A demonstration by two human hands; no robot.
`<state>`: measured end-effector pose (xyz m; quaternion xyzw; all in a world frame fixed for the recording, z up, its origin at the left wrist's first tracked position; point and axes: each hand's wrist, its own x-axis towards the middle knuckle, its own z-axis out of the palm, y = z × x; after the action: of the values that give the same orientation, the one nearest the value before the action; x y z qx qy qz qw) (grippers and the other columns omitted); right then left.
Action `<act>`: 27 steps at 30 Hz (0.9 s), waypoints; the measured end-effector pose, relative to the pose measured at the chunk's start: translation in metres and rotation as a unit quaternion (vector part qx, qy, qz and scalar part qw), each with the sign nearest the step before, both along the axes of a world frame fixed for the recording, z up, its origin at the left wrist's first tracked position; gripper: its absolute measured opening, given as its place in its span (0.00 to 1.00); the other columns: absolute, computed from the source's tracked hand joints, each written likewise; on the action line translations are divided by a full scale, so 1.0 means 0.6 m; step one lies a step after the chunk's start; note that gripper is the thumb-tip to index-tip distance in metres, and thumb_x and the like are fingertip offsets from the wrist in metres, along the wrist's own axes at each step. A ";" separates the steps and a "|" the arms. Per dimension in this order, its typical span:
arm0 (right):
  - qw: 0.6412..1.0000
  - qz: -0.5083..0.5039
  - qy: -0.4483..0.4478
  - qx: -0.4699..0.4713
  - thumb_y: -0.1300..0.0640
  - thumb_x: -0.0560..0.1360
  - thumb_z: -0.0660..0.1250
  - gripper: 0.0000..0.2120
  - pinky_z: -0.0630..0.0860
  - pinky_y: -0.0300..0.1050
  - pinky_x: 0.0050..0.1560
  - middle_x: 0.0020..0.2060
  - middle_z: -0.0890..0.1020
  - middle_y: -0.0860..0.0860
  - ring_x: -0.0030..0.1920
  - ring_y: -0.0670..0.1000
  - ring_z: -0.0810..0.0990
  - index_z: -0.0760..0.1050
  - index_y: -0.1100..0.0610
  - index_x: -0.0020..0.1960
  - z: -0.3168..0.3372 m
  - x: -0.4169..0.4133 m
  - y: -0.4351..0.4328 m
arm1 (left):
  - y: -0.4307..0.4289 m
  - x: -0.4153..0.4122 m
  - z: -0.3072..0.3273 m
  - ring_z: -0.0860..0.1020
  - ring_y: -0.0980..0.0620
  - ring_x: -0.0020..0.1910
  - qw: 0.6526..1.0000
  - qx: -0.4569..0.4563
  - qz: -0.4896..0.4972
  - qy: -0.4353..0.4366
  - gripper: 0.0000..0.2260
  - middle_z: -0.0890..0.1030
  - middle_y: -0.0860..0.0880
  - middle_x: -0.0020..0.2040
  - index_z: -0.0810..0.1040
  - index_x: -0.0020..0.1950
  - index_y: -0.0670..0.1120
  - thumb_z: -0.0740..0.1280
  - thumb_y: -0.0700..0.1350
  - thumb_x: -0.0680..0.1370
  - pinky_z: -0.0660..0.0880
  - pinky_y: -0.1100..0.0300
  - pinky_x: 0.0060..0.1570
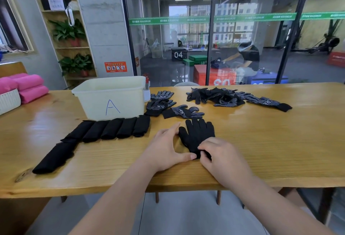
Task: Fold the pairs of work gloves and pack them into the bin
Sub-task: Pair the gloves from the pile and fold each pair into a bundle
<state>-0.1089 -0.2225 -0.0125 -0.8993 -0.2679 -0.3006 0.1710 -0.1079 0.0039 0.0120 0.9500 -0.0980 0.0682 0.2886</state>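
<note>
A black work glove pair [197, 134] lies flat near the table's front edge, fingers pointing away from me. My right hand [220, 157] pinches its cuff at the near end. My left hand [166, 150] rests beside it, thumb touching the cuff and fingertips at the glove's left side. The white bin [112, 97] marked "A" stands at the back left. Several folded black glove bundles [112, 129] lie in a row in front of the bin. Loose dotted gloves [168, 107] lie right of the bin, and a heap of gloves [231, 96] sits further right.
Pink rolled towels [28, 87] and a white basket [9, 101] stand at the table's far left. The wooden table [280, 141] has bare surface on the right. A glass wall lies behind, with a person beyond it.
</note>
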 end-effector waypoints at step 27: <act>0.976 -0.011 0.215 -0.010 0.38 0.85 0.57 0.22 0.69 0.50 0.74 0.74 0.74 0.42 0.73 0.47 0.71 0.74 0.45 0.75 0.054 0.051 0.007 | 0.000 0.015 -0.018 0.60 0.55 0.79 0.995 0.092 -0.007 -0.036 0.41 0.69 0.59 0.78 0.71 0.78 0.60 0.58 0.81 0.72 0.62 0.46 0.79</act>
<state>-0.0786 -0.2182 0.0197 -0.9474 -0.2182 -0.0989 0.2124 -0.0989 0.0038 0.0010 0.9687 -0.1206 0.0915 0.1968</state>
